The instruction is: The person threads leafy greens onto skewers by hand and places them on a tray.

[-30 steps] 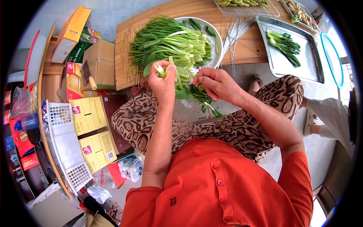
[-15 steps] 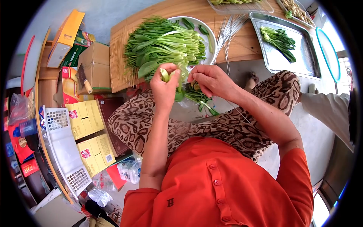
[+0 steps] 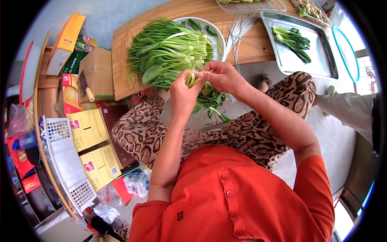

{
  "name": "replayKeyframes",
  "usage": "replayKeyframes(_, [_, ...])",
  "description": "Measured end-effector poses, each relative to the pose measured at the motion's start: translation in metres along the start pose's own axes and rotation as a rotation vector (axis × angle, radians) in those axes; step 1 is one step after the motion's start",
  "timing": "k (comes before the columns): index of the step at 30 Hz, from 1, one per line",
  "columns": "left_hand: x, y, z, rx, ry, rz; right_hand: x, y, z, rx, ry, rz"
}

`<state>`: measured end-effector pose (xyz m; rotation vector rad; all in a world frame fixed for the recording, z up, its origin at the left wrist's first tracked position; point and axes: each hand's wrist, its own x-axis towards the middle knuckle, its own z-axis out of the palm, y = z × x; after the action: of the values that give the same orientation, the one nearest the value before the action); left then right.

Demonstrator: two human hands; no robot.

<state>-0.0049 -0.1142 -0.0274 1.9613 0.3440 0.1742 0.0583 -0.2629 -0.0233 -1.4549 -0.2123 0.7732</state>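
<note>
A pale grey floor [image 3: 290,185] runs beneath everything, with another person's trouser leg [image 3: 346,113] at the right. The wooden desk [image 3: 252,46] stretches across the far side, its grain bare between the things on it. At the left is a cluttered wooden shelf [image 3: 47,103], with a white plastic rack [image 3: 66,161] beside two yellow boxes [image 3: 99,167]. A metal tray [image 3: 322,54] sits at the desk's right end, carrying a small bunch of greens [image 3: 291,43]. A brown carton [image 3: 98,74] stands by the desk's left edge. The big heap of greens [image 3: 173,52] lies on the desk, partly over a white plate [image 3: 221,34]. Just this side of it, the left hand [image 3: 185,92] is closed around pale stalks [image 3: 191,79]. The right hand [image 3: 223,78] meets them with fingertips drawn together; what they pinch is too small to tell.
</note>
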Motion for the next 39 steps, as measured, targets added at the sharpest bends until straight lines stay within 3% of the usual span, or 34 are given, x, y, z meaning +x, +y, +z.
replayKeyframes(2, [-0.001,-0.005,0.001,-0.077,-0.047,0.052,0.004,0.005,-0.001,0.014,0.005,0.029])
replayKeyframes(5, [-0.002,-0.007,0.001,-0.164,-0.132,-0.039,-0.001,0.009,0.003,0.212,0.014,-0.013])
replayKeyframes(7, [0.001,-0.018,0.0,-0.067,-0.134,0.066,0.005,0.018,0.005,0.124,0.007,-0.073])
replayKeyframes(9, [0.003,-0.025,0.003,-0.042,-0.103,0.051,0.007,0.022,0.009,0.251,-0.047,-0.133])
replayKeyframes(11, [0.0,-0.01,0.004,0.057,-0.095,0.126,-0.003,0.005,0.004,0.342,-0.054,-0.024])
replayKeyframes(17, [-0.007,0.002,0.003,-0.056,-0.266,0.047,0.014,0.023,-0.005,0.464,-0.007,0.004])
replayKeyframes(20, [-0.006,-0.013,-0.003,-0.252,-0.407,-0.026,0.009,0.019,-0.007,0.48,-0.036,0.012])
replayKeyframes(23, [-0.011,-0.02,-0.001,-0.492,-0.338,-0.124,0.001,0.009,-0.008,0.477,0.008,0.058])
replayKeyframes(27, [-0.008,-0.024,-0.016,-0.509,-0.193,-0.049,0.003,0.009,-0.017,0.297,-0.002,0.076])
replayKeyframes(32, [-0.007,-0.033,-0.044,-0.482,0.266,-0.07,0.004,0.008,-0.012,0.177,0.007,0.034])
replayKeyframes(39, [-0.005,-0.028,-0.053,-0.408,0.357,-0.103,0.004,-0.003,-0.014,0.194,0.041,0.052])
